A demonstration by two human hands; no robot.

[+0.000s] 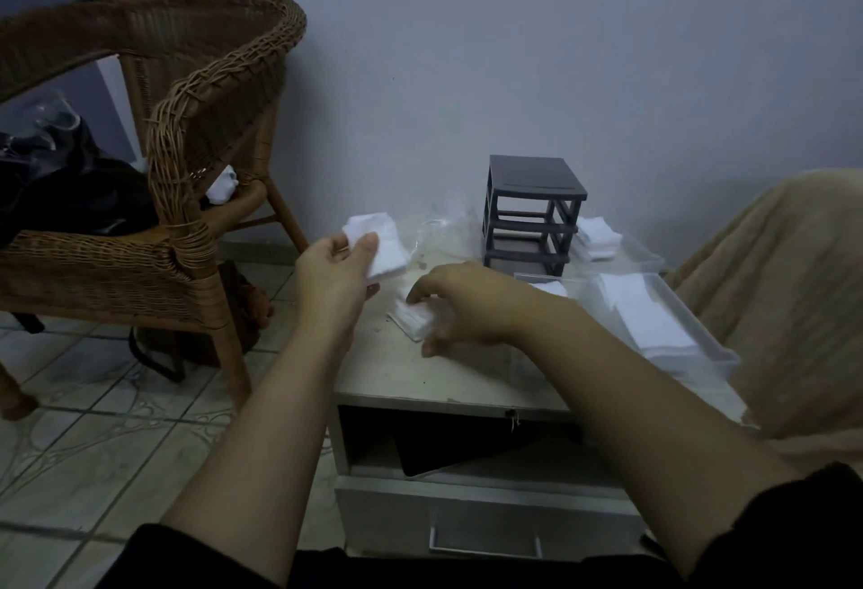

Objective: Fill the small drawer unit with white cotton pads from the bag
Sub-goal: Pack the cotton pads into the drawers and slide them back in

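Left fingers: thumb [369, 245] on top, other fingers underneath, pinching a stack of pads [383, 252] held up off the tabletop. The left hand [336, 275] sits at the left edge of the nightstand [420, 369]. Right fingers [415, 296] are curled down over a small pile [415, 320] of pads lying on the tabletop, thumb on the near side. The pile is bracketed, but it's blurred, so cannot tell if the right hand [467, 303] has actually clamped it. Just behind the hands, a clear bag [439, 233] lies crumpled and flat; contents hard to make out. Right of the bag stands the dark drawer unit [532, 214] as a bare frame. Its upper slots show through empty; the lowest is unclear. Its clear drawers are out on the tabletop to the right: the near drawer [700, 317] holds rows of white pads, the far drawer [649, 257] beside the frame holds a pile too, and a third drawer [551, 278] by the right wrist shows some white inside. Progress, as a judgement: past midway. Pads are out of the bag and drawers partly loaded. Left to do: drop both loose stacks into a drawer and slide all drawers back into the frame.
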